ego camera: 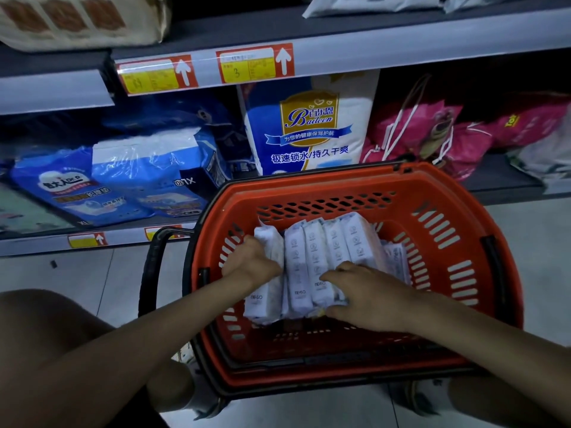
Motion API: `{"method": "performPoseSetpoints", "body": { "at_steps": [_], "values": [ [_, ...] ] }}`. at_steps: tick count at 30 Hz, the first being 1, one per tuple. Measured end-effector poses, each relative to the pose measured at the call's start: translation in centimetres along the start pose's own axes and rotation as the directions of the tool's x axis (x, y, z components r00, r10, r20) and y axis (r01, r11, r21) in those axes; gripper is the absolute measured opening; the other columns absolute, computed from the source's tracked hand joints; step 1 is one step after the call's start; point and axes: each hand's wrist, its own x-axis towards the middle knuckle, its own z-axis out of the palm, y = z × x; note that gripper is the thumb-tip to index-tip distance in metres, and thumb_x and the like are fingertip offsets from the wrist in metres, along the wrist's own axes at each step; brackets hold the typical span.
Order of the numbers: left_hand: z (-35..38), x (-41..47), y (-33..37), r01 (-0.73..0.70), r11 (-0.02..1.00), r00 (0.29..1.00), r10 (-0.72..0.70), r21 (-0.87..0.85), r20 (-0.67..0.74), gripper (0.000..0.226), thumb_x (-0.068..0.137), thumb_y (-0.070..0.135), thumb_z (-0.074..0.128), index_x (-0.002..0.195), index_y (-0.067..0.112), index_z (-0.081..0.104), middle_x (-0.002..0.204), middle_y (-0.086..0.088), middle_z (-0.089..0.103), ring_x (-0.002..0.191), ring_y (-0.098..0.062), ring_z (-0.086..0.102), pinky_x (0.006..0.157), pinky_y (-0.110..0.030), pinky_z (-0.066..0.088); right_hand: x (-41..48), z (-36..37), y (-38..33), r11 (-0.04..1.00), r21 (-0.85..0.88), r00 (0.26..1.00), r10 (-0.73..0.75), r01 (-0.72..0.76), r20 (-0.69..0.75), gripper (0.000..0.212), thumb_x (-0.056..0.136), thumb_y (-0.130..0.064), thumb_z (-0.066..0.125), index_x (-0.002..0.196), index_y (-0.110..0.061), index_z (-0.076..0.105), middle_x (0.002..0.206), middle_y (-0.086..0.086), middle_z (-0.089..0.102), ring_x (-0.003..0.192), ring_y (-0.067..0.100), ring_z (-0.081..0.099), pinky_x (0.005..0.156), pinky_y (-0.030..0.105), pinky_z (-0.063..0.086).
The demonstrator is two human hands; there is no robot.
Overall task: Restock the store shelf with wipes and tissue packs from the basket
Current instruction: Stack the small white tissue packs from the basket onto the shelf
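A red plastic basket point(463, 211) sits on the floor before me, in front of the store shelf point(432, 47). Inside it a row of several white tissue packs point(324, 251) stands on edge, side by side. My left hand point(251, 264) presses against the leftmost pack, fingers curled around its side. My right hand point(361, 291) lies over the near right end of the row, fingers wrapped on the packs. Together both hands squeeze the row from its two sides. More packs show behind the right end, near the basket wall.
The lower shelf holds blue diaper bags point(102, 183), a white and blue Baileen bag point(312, 125) and pink bags point(432, 131). Price tags point(253, 63) line the shelf edge. The basket's black handle point(154, 273) hangs at left. My knees flank the basket on grey tiles.
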Motion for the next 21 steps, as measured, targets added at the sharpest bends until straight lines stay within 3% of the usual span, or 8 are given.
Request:
{"method": "performPoseSetpoints", "body": {
  "at_steps": [2,5,7,9,13,17,19,21],
  "values": [
    [-1.4,0.3,0.4,0.015,0.989,1.000,-0.012,-0.145,0.017,0.052,0.069,0.033,0.086,0.107,0.006,0.064,0.096,-0.007,0.072,0.086,-0.025,0.073,0.080,-0.044,0.063,-0.3,-0.6,-0.4,0.993,0.120,0.998,0.023,-0.015,-0.059,0.071,0.098,-0.053,0.059,0.159,-0.028,0.031,0.152,0.004,0.046,0.135,0.022,0.049,0.108,0.038,0.045],
    [-3.9,0.0,1.8,-0.013,0.912,0.998,0.037,-0.410,0.050,0.038,0.070,0.023,0.092,0.100,0.006,0.073,0.096,-0.011,0.078,0.084,-0.027,0.076,0.079,-0.049,0.065,-0.5,-2.1,-0.8,0.902,0.431,0.979,0.106,-0.022,-0.174,0.056,0.097,-0.058,0.056,0.146,-0.031,0.049,0.125,0.000,0.068,0.106,0.015,0.068,0.093,0.034,0.054],
    [-5.3,-0.8,3.0,-0.124,0.858,0.985,0.168,-0.499,0.044,0.041,0.072,0.017,0.092,0.108,0.012,0.074,0.102,-0.005,0.079,0.089,-0.023,0.077,0.084,-0.048,0.064,-0.5,-3.5,-1.0,0.691,0.722,0.958,0.230,-0.037,-0.171,0.052,0.096,-0.063,0.052,0.134,-0.028,0.059,0.112,0.003,0.073,0.091,0.018,0.073,0.085,0.036,0.059],
    [-6.0,-2.1,4.2,-0.354,0.813,0.931,0.355,-0.463,-0.089,0.047,0.072,0.018,0.091,0.114,0.017,0.071,0.105,0.003,0.077,0.094,-0.016,0.075,0.084,-0.043,0.062,-0.9,-5.2,-1.0,0.360,0.933,0.945,0.314,-0.029,-0.091,0.064,0.092,-0.071,0.050,0.127,-0.019,0.062,0.102,0.014,0.077,0.087,0.031,0.077,0.077,0.041,0.063],
    [-5.6,-4.1,5.1,-0.795,0.593,0.539,0.788,0.130,-0.298,0.054,0.066,0.020,0.078,0.119,0.020,0.066,0.109,0.005,0.064,0.102,-0.021,0.058,0.078,-0.039,0.049,-2.1,-7.9,-0.3,-0.082,0.996,0.963,0.271,0.029,-0.006,0.078,0.085,-0.079,0.050,0.122,-0.012,0.066,0.109,0.024,0.075,0.097,0.043,0.075,0.081,0.049,0.061],
    [-5.8,-4.1,5.0,-0.844,0.388,0.288,0.910,0.370,-0.298,0.062,0.071,0.004,0.076,0.131,0.015,0.066,0.120,-0.002,0.063,0.111,-0.026,0.055,0.089,-0.041,0.046,-2.5,-7.3,-0.1,-0.084,0.991,0.970,0.228,0.107,-0.086,0.056,0.081,-0.037,0.075,0.129,-0.010,0.068,0.123,0.018,0.072,0.107,0.033,0.073,0.082,0.043,0.061],
    [-6.1,-4.1,5.0,-0.831,0.418,0.304,0.894,0.367,-0.330,0.066,0.072,0.009,0.080,0.135,0.018,0.062,0.130,0.001,0.061,0.122,-0.022,0.052,0.099,-0.038,0.041,-2.7,-6.6,-0.1,-0.114,0.980,0.968,0.213,0.161,-0.134,0.051,0.078,-0.025,0.075,0.126,-0.010,0.069,0.122,0.013,0.074,0.110,0.031,0.073,0.088,0.042,0.059],
    [-6.3,-4.2,5.2,-0.758,0.637,0.534,0.730,0.141,-0.427,0.080,0.070,0.019,0.088,0.142,0.023,0.054,0.139,0.004,0.051,0.132,-0.017,0.042,0.111,-0.040,0.037,-2.9,-6.2,0.0,-0.152,0.965,0.964,0.189,0.215,-0.185,0.050,0.077,-0.020,0.074,0.126,-0.013,0.069,0.123,0.010,0.074,0.114,0.032,0.071,0.096,0.046,0.056]
  ]
}}
